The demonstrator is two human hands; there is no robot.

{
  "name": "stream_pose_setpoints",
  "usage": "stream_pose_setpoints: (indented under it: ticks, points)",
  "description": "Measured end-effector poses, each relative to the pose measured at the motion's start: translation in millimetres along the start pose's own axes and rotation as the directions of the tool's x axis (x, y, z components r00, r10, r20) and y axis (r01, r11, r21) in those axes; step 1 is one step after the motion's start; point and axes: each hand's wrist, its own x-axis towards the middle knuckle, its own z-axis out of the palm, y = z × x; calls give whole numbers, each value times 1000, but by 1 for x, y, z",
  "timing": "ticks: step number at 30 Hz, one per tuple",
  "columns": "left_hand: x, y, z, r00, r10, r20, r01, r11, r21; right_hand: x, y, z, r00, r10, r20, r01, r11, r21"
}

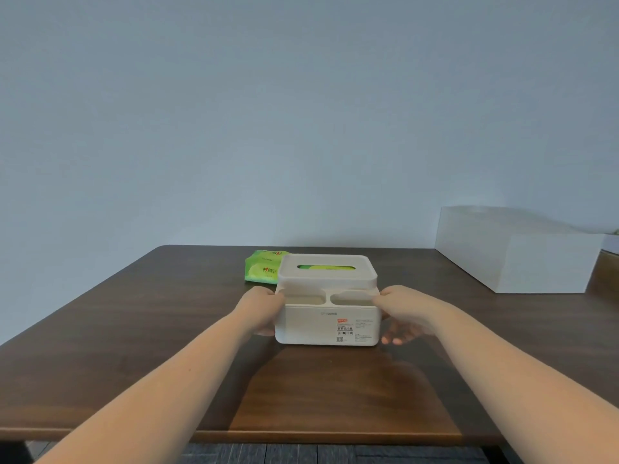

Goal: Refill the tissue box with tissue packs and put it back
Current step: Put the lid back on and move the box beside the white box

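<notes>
**Both hands clamped on the refilled tissue box, ready to carry it back**

Head view: the white tissue box [327, 308] stands upright near the middle of the dark wooden table [134, 329], straight ahead of the person and centred between the two forearms. Its long axis runs left to right, across the line of reach, so each short end faces one hand and neither hand is nearer than the other. The lid is seated, and green shows through its slot, so a pack appears to be inside already. The labelled side faces the camera, with two open compartments along the near top edge.

The left hand [263, 311] presses on the left end, thumb hooked over the upper rim. The right hand [407, 313] mirrors it on the right end, thumb on the rim and fingers curled down beside the lower corner. Both hands are closed on the box, arms extended and roughly symmetrical.

A spare green tissue pack [263, 271] lies just behind the box to the left. A larger white box [516, 252] sits well apart at the far right of the table.

Judged from this, refilling looks finished and only the return remains; where the box belongs cannot be told.
</notes>
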Motion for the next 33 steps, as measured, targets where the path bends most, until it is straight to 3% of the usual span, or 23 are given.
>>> stream_pose_setpoints:
  ticks: [9, 24, 33]
  points:
    - [2, 7, 2, 972, 164, -167, -107, 947, 303, 7, -14, 7, 975, 14, -221, 5, 996, 85]
    - [45, 50, 77, 932, 334, -140, -252, 877, 410, 37, 23, -53, 894, 49, -446, -44, 999, 20]
    - [102, 100, 143, 933, 344, -109, -275, 873, 403, 89, 38, -121, 854, 93, -512, -131, 991, -38]
